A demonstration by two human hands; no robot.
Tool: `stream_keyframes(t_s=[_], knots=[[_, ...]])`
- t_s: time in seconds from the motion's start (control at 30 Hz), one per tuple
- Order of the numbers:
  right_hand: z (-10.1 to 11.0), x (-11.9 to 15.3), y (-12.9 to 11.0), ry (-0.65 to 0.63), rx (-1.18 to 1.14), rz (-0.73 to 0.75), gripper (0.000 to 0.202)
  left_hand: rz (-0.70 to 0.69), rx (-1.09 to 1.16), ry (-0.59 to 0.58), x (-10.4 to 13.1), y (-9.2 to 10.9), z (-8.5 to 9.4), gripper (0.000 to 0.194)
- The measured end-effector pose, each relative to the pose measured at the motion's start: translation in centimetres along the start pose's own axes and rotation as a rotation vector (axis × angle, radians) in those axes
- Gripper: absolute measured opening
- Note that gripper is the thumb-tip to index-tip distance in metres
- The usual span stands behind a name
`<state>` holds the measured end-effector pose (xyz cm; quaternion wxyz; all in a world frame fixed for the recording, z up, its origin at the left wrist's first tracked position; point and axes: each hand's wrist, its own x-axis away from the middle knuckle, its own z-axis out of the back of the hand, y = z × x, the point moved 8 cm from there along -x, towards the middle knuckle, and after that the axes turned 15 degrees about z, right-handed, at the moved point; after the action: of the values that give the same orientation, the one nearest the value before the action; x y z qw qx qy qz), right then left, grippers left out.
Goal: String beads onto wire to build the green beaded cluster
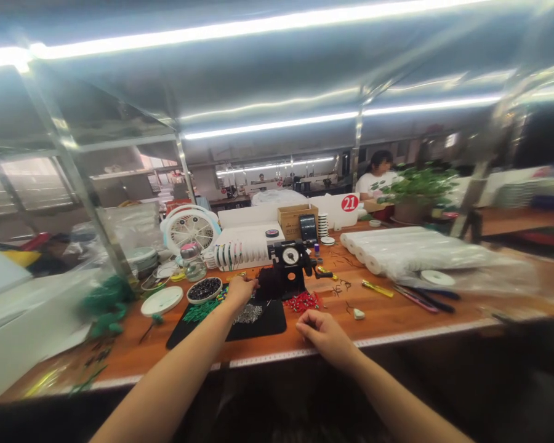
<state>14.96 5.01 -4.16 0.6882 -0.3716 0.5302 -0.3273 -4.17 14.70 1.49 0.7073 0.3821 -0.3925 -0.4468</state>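
Observation:
My left hand [240,290] reaches over the black mat [270,320], its fingers bent together beside the black machine with a round dial [290,258]. Whatever its fingertips hold is too small to make out. My right hand [322,331] is over the table near its front edge, thumb and fingers pinched; anything between them is hidden. Just beyond it is a heap of small red pieces [303,301]. On the mat lie small green pieces [200,312] and silvery metal pieces [248,314]. A round dish of black pieces [205,289] stands at the mat's back left.
A white fan [191,231] and a rack of white spools [240,252] stand behind. Wrapped white rolls [397,246], yellow-handled cutter [377,288] and pliers [425,298] lie right. A white lid [162,301] lies left. A measuring tape [277,357] runs along the table edge. Another person [378,175] sits beyond.

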Motion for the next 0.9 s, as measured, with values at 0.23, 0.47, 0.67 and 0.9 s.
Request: stream_keyframes(t_s=[0.23,0.47,0.67,0.9], knots=[[-0.7,1.4,-0.5,0.158,-0.395,-0.09,0.031,0.091,0.287,-0.324,9.6,-3.8,-3.2,0.032],[-2.6,4.3,-2.6,0.136,-0.431,-0.194,0.029,0.264,0.418,-0.619,15.8,-9.2,-6.1,0.03],[-2.1,4.5,-3.3,0.137,-0.336,-0.175,0.027,0.292,0.427,-0.635,16.0,-10.5,-5.8,0.028],[-2.2,4.6,-5.1,0.071,-0.29,-0.09,0.023,0.284,0.455,-0.737,17.0,-9.8,-5.4,0.029]])
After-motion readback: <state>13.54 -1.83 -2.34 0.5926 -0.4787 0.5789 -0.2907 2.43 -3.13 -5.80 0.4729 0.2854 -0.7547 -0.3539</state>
